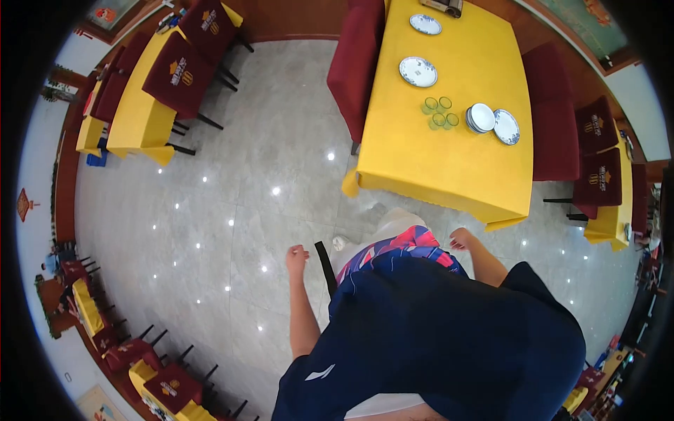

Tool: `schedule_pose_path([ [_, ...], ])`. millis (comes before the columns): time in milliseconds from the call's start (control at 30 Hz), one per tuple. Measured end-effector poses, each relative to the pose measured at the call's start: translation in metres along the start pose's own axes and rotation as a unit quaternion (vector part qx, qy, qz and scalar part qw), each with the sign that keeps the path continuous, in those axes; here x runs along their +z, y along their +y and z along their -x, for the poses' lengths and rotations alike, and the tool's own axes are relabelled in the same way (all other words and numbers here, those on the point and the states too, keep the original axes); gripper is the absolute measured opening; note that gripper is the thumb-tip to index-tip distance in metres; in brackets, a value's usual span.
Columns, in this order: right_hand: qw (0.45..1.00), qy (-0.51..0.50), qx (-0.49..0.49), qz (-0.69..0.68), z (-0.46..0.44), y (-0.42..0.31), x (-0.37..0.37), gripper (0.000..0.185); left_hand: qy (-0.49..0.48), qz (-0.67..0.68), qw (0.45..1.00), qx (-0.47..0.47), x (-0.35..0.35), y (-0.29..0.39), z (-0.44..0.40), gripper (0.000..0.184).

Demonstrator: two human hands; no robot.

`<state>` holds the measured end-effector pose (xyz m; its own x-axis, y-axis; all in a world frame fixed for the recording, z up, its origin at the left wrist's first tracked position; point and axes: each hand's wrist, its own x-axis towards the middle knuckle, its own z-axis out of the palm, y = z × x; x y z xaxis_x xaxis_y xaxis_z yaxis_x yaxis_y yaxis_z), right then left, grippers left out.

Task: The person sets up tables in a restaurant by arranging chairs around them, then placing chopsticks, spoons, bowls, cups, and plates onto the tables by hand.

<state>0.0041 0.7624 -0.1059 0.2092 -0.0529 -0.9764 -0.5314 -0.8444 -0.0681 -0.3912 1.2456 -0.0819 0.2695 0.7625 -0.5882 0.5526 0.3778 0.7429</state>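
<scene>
My left hand (298, 258) hangs over the grey floor at my side, its fingers curled in loosely and nothing showing in them. Beside it, apart from the fingers, a black strap-like strip (326, 269) sticks out from my clothing. On the other side, my right hand (461, 239) is low near the front edge of the yellow-covered table (435, 175), without touching it. Its fingers are bent inward, and I see no object in them. On that table are several green-tinted glasses (439, 120), a stack of white bowls (481, 118) and a patterned plate (506, 127).
Farther up the table lie two more patterned plates (418, 71) (425, 24). Dark red chairs (354, 70) (554, 112) line both its sides. Another yellow-covered table (137, 105) with chairs (179, 76) stands at the upper left. Shiny tiled floor (232, 189) lies between them.
</scene>
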Motion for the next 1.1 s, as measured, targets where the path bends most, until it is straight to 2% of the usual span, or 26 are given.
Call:
schedule_pose_path([
  [67, 0.994, -0.046, -0.044, 0.09, 0.066, -0.05, 0.059, 0.026, -0.001, -0.022, 1.0, 0.02, -0.029, 0.043, -0.034, 0.023],
  [100, 0.995, -0.044, -0.052, 0.076, 0.072, -0.071, 0.083, 0.026, 0.005, -0.045, 0.998, 0.033, -0.04, 0.066, -0.057, 0.023],
  [167, 0.976, 0.003, -0.216, -0.003, 0.076, -0.098, 0.119, 0.025, -0.028, -0.053, 0.997, 0.053, -0.039, 0.098, -0.1, 0.023],
  [200, 0.975, 0.009, -0.219, -0.018, 0.073, -0.11, 0.133, 0.025, -0.054, -0.055, 0.995, 0.06, -0.032, 0.111, -0.12, 0.024],
  [267, 0.928, 0.09, -0.33, 0.148, 0.064, -0.14, 0.153, 0.024, -0.102, -0.076, 0.988, 0.089, -0.008, 0.135, -0.16, 0.025],
  [300, 0.932, 0.07, -0.318, 0.161, 0.065, -0.151, 0.161, 0.023, -0.135, -0.094, 0.981, 0.106, 0.006, 0.149, -0.179, 0.026],
  [367, 0.972, -0.003, -0.228, -0.065, 0.046, -0.161, 0.183, 0.023, -0.211, -0.086, 0.967, 0.119, 0.038, 0.175, -0.196, 0.028],
  [400, 0.971, 0.0, -0.205, -0.126, 0.041, -0.166, 0.195, 0.023, -0.238, -0.144, 0.951, 0.133, 0.048, 0.196, -0.191, 0.029],
  [467, 0.961, 0.014, -0.151, -0.233, 0.001, -0.158, 0.213, 0.024, -0.337, -0.151, 0.918, 0.147, 0.068, 0.229, -0.188, 0.03],
  [533, 0.949, 0.022, -0.121, -0.291, -0.04, -0.176, 0.21, 0.025, -0.434, -0.175, 0.876, 0.117, 0.07, 0.284, -0.175, 0.028],
  [567, 0.961, -0.005, -0.061, -0.271, -0.043, -0.181, 0.215, 0.025, -0.432, -0.186, 0.876, 0.111, 0.068, 0.302, -0.179, 0.028],
  [600, 0.967, -0.04, 0.001, -0.252, -0.045, -0.182, 0.238, 0.024, -0.43, -0.195, 0.869, 0.152, 0.057, 0.32, -0.187, 0.028],
  [633, 0.957, -0.093, 0.013, -0.276, -0.049, -0.197, 0.247, 0.026, -0.429, -0.206, 0.856, 0.201, 0.05, 0.346, -0.205, 0.029],
  [667, 0.943, -0.143, 0.024, -0.299, -0.053, -0.22, 0.244, 0.028, -0.431, -0.226, 0.85, 0.199, 0.044, 0.371, -0.227, 0.029],
  [733, 0.93, -0.183, 0.038, -0.315, -0.047, -0.255, 0.238, 0.03, -0.369, -0.124, 0.913, 0.12, 0.029, 0.408, -0.259, 0.031],
  [800, 0.954, -0.224, 0.016, -0.2, -0.005, -0.305, 0.217, 0.031, -0.337, -0.075, 0.938, 0.013, 0.032, 0.455, -0.291, 0.035],
  [867, 0.968, -0.201, -0.068, -0.13, 0.034, -0.347, 0.192, 0.037, -0.32, -0.095, 0.942, -0.023, 0.064, 0.521, -0.292, 0.037],
  [900, 0.968, -0.197, -0.065, -0.144, 0.066, -0.369, 0.175, 0.037, -0.353, -0.096, 0.931, 0.01, 0.091, 0.555, -0.289, 0.036],
  [967, 0.977, -0.021, -0.178, -0.117, 0.12, -0.408, 0.145, 0.047, -0.426, -0.094, 0.895, 0.092, 0.155, 0.625, -0.271, 0.033],
  [1000, 0.977, -0.016, -0.167, -0.131, 0.119, -0.418, 0.14, 0.047, -0.466, -0.088, 0.869, 0.139, 0.191, 0.658, -0.258, 0.032],
  [1067, 0.949, 0.118, -0.216, -0.195, 0.113, -0.431, 0.127, 0.053, -0.513, -0.119, 0.825, 0.206, 0.269, 0.709, -0.244, 0.03],
  [1100, 0.95, 0.121, -0.204, -0.205, 0.114, -0.442, 0.119, 0.053, -0.548, -0.142, 0.788, 0.243, 0.312, 0.726, -0.25, 0.029],
])
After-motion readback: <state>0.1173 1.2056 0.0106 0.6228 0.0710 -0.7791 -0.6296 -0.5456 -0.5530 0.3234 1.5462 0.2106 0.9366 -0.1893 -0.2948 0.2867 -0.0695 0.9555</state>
